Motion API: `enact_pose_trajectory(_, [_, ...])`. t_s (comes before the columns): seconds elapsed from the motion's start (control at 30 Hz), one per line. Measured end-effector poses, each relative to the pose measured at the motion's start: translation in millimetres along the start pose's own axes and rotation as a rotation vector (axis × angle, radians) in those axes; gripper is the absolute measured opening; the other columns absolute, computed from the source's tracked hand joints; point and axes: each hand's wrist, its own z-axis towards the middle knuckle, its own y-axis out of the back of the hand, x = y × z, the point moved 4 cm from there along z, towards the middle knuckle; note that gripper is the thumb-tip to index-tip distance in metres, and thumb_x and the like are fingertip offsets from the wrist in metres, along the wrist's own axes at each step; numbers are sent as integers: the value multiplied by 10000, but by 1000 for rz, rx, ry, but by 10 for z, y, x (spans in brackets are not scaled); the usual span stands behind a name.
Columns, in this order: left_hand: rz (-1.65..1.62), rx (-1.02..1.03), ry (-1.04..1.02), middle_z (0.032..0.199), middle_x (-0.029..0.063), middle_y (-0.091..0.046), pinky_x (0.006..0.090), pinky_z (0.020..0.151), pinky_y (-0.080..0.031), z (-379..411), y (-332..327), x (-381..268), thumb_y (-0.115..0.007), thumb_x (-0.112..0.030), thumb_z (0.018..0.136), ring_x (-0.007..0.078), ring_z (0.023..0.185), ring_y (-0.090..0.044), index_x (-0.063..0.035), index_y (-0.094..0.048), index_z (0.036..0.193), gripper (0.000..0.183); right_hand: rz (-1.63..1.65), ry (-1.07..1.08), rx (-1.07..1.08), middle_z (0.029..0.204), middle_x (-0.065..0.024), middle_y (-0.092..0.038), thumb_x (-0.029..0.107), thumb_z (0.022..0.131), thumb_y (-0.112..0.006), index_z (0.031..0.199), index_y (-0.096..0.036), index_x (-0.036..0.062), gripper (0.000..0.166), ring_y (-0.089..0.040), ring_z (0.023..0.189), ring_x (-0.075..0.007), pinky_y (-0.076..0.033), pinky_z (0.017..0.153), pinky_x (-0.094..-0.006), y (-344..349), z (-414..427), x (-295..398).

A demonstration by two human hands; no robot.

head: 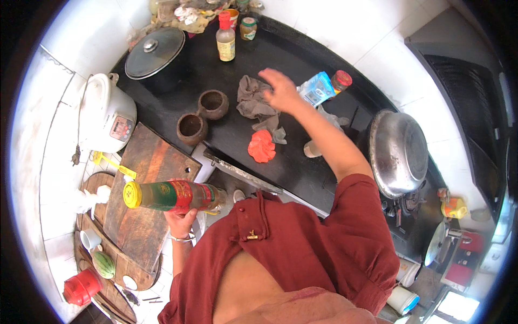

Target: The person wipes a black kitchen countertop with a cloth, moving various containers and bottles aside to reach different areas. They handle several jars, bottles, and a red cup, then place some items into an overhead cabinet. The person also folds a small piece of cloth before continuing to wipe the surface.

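Note:
My left hand (182, 220) is wrapped around a glass bottle (160, 195) with a yellow cap and a red and green label. It is held sideways above the wooden cutting board (147, 162), cap toward the left. My right hand (281, 91) reaches over the black countertop (226, 162), fingers spread, holding nothing. Just beside and beneath it lies a crumpled grey cloth (253, 99); whether the fingers touch it I cannot tell. A blue and white packet (317, 89) sits by my right wrist, with a red-lidded jar (340, 81) behind. Nearer me is a crumpled red plastic bag (261, 146).
Two joined brown pots (202, 115) stand left of the cloth. At the back are a lidded black pot (156, 54), a red-capped bottle (226, 38) and a green-lidded jar (248, 28). A white rice cooker (109, 117) is left; a metal basin (398, 154) sits right.

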Motion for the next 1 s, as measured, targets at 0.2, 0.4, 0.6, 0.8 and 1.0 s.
enact_pose_trajectory(0.2, [-36, 15, 26, 1252, 144, -522, 393, 1011, -389, -64, -33, 58, -859, -278, 641, 246, 1162, -514, 10, -369, 1339, 900, -426, -302, -204, 1285, -187, -528, 169, 768, -591, 1248, -536, 40, 500, -498, 1198, -343, -404, 1013, -421, 1328, -96, -988])
enact_pose_trajectory(0.4, [-16, 31, 19, 1251, 136, -532, 384, 1002, -399, -56, -94, 55, -854, -261, 646, 241, 1156, -525, 19, -397, 1321, 862, -282, -709, -30, 1281, -198, -535, 337, 709, -722, 1363, -415, 22, 788, -505, 1201, -337, -410, 1007, -406, 1415, -611, -1869])
enact_pose_trajectory(0.6, [-23, 29, 76, 1243, 115, -541, 370, 992, -408, -44, -126, 50, -856, -260, 645, 219, 1143, -534, 17, -403, 1317, 857, -269, -688, -223, 1205, -218, -580, 309, 680, -774, 1391, -377, 33, 860, -552, 1132, -360, -443, 957, -403, 1146, -799, -2201])
enact_pose_trajectory(0.8, [3, 29, 55, 1185, 89, -575, 354, 974, -419, -24, -155, 53, -830, -230, 680, 196, 1102, -556, -1, -472, 1257, 717, -344, -630, -313, 1183, -255, -577, 240, 758, -724, 1413, -346, 71, 775, -566, 1077, -411, -455, 912, -442, 1017, -821, -2193])
enact_pose_trajectory(1.0, [-118, 96, 183, 1182, 83, -555, 339, 958, -436, -16, -194, 28, -814, -182, 714, 173, 1092, -554, -18, -421, 1269, 699, -272, -507, -220, 1374, -262, -415, 279, 749, -741, 1430, -269, -1, 874, -449, 1251, -368, -366, 1032, -400, 1126, -804, -2400])
